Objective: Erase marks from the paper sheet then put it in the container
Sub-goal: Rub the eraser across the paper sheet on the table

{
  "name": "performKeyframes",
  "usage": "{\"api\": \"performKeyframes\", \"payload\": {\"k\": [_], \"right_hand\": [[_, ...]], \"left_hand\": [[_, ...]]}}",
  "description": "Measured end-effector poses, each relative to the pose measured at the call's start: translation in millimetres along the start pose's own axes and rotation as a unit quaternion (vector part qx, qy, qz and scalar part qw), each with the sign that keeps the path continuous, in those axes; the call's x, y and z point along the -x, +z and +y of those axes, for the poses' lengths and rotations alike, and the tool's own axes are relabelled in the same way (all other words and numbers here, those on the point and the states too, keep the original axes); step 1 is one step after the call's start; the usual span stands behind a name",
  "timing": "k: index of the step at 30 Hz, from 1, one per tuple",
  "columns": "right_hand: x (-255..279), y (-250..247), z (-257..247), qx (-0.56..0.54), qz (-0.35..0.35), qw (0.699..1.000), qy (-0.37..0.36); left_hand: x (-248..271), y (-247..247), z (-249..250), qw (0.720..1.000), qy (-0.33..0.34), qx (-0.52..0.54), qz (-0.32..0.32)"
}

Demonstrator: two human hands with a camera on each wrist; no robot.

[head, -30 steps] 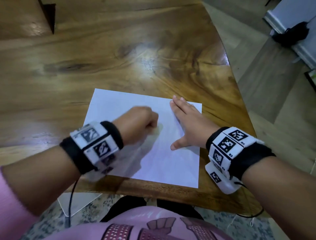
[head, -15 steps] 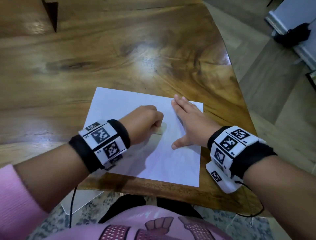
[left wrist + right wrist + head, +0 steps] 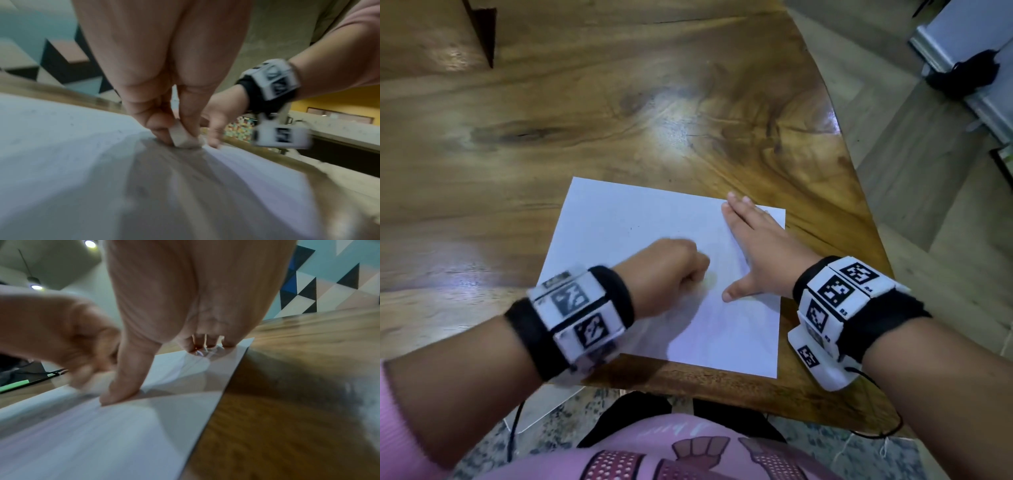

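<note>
A white paper sheet (image 3: 619, 226) lies near the front edge of the wooden table (image 3: 585, 113). My left hand (image 3: 671, 270) is curled over the sheet's middle and pinches a small white eraser (image 3: 182, 136) down against the paper (image 3: 51, 154). My right hand (image 3: 756, 250) lies flat with straight fingers on the sheet's right part, its thumb (image 3: 125, 386) spread out and pressing on the paper (image 3: 102, 434). A few faint specks show on the sheet's upper left. No container is in view.
The table's right edge (image 3: 859, 212) curves away close to my right hand, with floor beyond it. A dark notch (image 3: 482, 31) cuts into the table at the far left. A green-tipped object (image 3: 14, 386) lies on the table, seen in the right wrist view.
My left hand has shifted back and forth over the sheet's middle with the eraser. My right hand has stayed flat on the paper's right part.
</note>
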State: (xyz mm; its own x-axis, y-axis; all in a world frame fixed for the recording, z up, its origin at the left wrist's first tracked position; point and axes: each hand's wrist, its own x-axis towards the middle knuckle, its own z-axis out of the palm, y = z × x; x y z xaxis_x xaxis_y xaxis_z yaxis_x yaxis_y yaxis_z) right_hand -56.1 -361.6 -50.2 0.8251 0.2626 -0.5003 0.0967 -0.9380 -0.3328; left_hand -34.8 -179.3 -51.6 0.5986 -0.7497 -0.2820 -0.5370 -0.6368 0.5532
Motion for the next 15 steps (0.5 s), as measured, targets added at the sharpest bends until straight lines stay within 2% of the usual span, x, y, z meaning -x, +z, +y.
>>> {"api": "performKeyframes", "payload": {"k": [3, 4, 5, 7, 9, 10, 11, 13, 15], "right_hand": [[-1, 1, 1, -0.002, 0.001, 1.000, 0.000], [-1, 1, 1, -0.002, 0.000, 1.000, -0.001], [-1, 2, 1, -0.001, 0.000, 1.000, -0.002], [-1, 2, 1, 0.001, 0.002, 1.000, -0.001], [-1, 2, 1, 0.000, 0.003, 1.000, 0.001], [-2, 2, 0, 0.000, 0.003, 1.000, 0.001], [-1, 2, 0, 0.001, 0.002, 1.000, 0.000], [-1, 1, 0, 0.000, 0.001, 1.000, 0.000], [-1, 1, 1, -0.002, 0.001, 1.000, 0.002]], "left_hand": [[33, 14, 3, 0.995, 0.020, 0.014, -0.099], [36, 15, 2, 0.994, 0.018, 0.020, -0.105], [32, 13, 1, 0.995, 0.021, 0.020, -0.094], [15, 6, 0, 0.999, 0.022, 0.007, -0.031], [1, -1, 0, 0.999, -0.009, 0.005, 0.047], [-1, -1, -1, 0.998, -0.017, 0.005, 0.060], [3, 1, -1, 0.999, -0.009, 0.006, 0.045], [22, 10, -1, 0.999, 0.028, 0.003, -0.036], [41, 15, -3, 0.996, 0.020, 0.015, -0.090]]}}
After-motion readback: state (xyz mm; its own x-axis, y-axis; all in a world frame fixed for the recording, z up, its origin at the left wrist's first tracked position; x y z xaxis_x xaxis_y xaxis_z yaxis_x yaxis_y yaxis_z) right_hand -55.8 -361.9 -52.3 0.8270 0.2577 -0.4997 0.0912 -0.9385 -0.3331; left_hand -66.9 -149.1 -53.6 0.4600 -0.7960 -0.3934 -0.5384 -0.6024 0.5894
